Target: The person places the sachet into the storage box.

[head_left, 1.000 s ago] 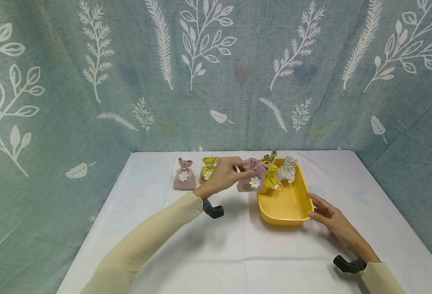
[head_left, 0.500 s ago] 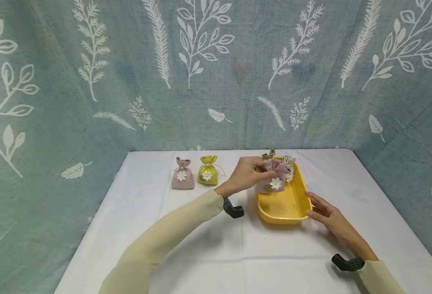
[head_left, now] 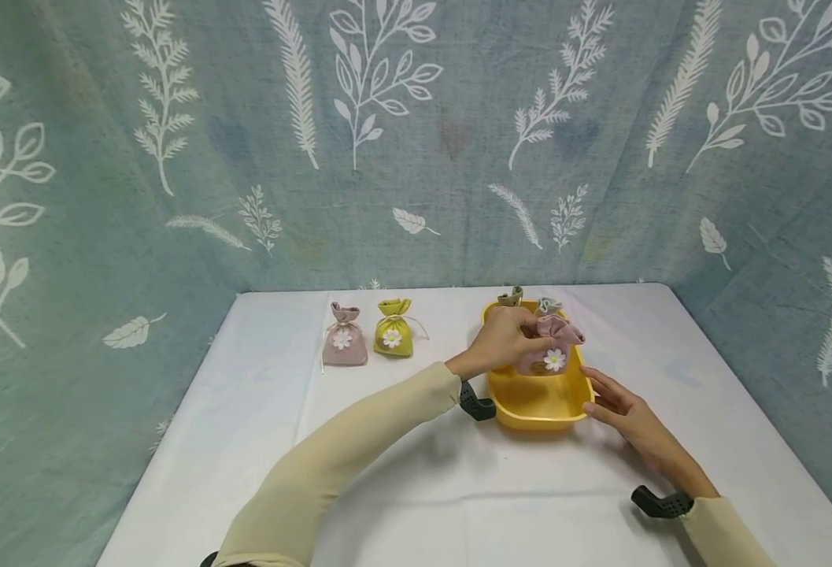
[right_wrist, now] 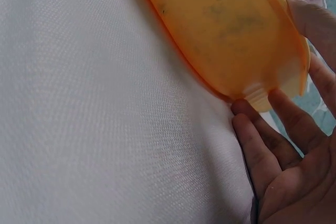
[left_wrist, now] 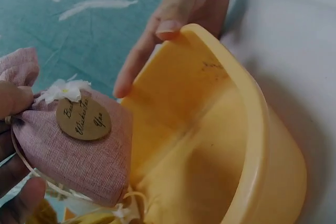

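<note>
My left hand (head_left: 504, 339) pinches a pink drawstring pouch (head_left: 545, 364) by its gathered neck, over the yellow plastic basket (head_left: 532, 423). The pouch bears a white flower and a round tag (left_wrist: 84, 119) with lettering. With thumb at the rim and fingers against the outer wall, my right hand (head_left: 635, 425) holds the basket at its right side. At the basket's back, an olive pouch (head_left: 511, 297) and a pale grey-green pouch (head_left: 547, 305) show only their tops. Yellow cloth (left_wrist: 44, 214) peeks out below the held pouch in the left wrist view.
Toward the back left of the white-covered table (head_left: 416, 472) stand a dusty pink pouch (head_left: 345, 346) and a yellow-green pouch (head_left: 392, 339), side by side. A blue-green curtain with white leaf prints (head_left: 408, 220) hangs behind and around the table.
My left hand has carried the pink pouch rightward from the basket's left edge to over its inside. The yellow-green pouch on the table came into full view. My right hand keeps its hold on the basket.
</note>
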Demonstrator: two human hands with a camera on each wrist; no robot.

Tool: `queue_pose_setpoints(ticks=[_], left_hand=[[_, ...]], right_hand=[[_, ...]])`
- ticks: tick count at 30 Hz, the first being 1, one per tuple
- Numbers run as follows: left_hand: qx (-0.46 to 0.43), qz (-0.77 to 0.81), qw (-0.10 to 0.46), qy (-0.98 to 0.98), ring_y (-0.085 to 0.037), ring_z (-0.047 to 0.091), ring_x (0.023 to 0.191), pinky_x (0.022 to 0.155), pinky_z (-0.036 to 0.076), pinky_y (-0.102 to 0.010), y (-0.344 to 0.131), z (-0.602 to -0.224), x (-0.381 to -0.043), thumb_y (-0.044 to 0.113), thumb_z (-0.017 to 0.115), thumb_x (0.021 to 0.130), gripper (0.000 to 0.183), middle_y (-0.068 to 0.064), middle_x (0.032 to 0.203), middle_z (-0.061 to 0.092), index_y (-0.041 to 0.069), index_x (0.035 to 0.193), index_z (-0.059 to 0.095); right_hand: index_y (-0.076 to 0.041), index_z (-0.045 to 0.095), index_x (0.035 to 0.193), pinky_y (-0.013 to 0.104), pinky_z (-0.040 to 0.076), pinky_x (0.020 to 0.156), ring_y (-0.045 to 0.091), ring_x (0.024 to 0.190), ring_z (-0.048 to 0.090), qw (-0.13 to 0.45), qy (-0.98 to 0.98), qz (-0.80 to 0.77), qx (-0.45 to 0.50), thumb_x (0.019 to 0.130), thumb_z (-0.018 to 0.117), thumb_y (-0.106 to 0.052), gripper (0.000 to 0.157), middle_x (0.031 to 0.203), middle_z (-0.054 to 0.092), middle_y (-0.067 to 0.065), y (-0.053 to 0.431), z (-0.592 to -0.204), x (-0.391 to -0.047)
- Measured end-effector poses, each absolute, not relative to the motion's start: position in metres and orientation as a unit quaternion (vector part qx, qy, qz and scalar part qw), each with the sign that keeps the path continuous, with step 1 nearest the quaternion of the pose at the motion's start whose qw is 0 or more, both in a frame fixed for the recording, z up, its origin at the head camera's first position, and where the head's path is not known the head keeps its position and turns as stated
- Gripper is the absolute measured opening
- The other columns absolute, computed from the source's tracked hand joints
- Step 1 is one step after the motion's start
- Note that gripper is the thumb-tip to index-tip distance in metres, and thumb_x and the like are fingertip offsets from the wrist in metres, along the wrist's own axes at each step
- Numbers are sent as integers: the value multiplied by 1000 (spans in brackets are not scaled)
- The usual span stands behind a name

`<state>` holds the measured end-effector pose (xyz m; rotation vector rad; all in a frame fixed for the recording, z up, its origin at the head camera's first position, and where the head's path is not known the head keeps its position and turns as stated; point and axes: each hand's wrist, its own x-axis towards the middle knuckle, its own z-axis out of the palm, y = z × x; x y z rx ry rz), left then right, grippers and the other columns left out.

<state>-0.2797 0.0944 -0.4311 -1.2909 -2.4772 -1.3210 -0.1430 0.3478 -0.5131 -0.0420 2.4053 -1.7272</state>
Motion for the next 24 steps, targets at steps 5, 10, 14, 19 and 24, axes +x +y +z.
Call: queue_pose_setpoints(ticks=[5, 10, 14, 19, 24], left_hand=[[-383, -395, 45, -834, 0, 56, 63, 60, 43, -15, 102, -438, -279, 33, 79, 93, 23, 13, 69, 63, 18, 76, 73], [-352, -369, 51, -859, -2, 52, 58, 57, 37, -17, 109, -445, -278, 39, 78, 93, 25, 16, 66, 63, 22, 76, 75], [-353, -344, 46, -869, -2, 52, 55, 52, 37, -17, 116, -445, -275, 40, 75, 95, 26, 15, 66, 62, 23, 76, 72], [-363, -293, 53, -883, -4, 48, 56, 52, 34, -19, 124, -445, -278, 38, 75, 96, 25, 10, 63, 56, 19, 80, 73], [-379, -294, 37, -876, -5, 54, 68, 61, 40, -18, 125, -448, -281, 28, 77, 95, 16, 10, 79, 64, 15, 105, 80]], right_hand=[[-21, 31, 163, 60, 33, 112, 46, 145, 36, 88, 805, -587, -17, 103, 66, -29, 70, 167, 21, 23, 346, -515, -147], [-20, 32, 163, 53, 38, 111, 45, 145, 37, 85, 802, -591, -16, 103, 67, -27, 70, 167, 22, 23, 345, -518, -149], [-20, 31, 163, 55, 37, 111, 45, 144, 38, 84, 800, -594, -15, 103, 66, -25, 69, 166, 23, 23, 347, -519, -148], [-21, 31, 163, 60, 32, 112, 45, 145, 37, 82, 799, -595, -11, 104, 65, -26, 69, 167, 22, 23, 348, -520, -147], [-22, 31, 163, 44, 40, 112, 43, 146, 36, 85, 796, -599, -7, 103, 66, -27, 69, 167, 22, 22, 351, -519, -146]])
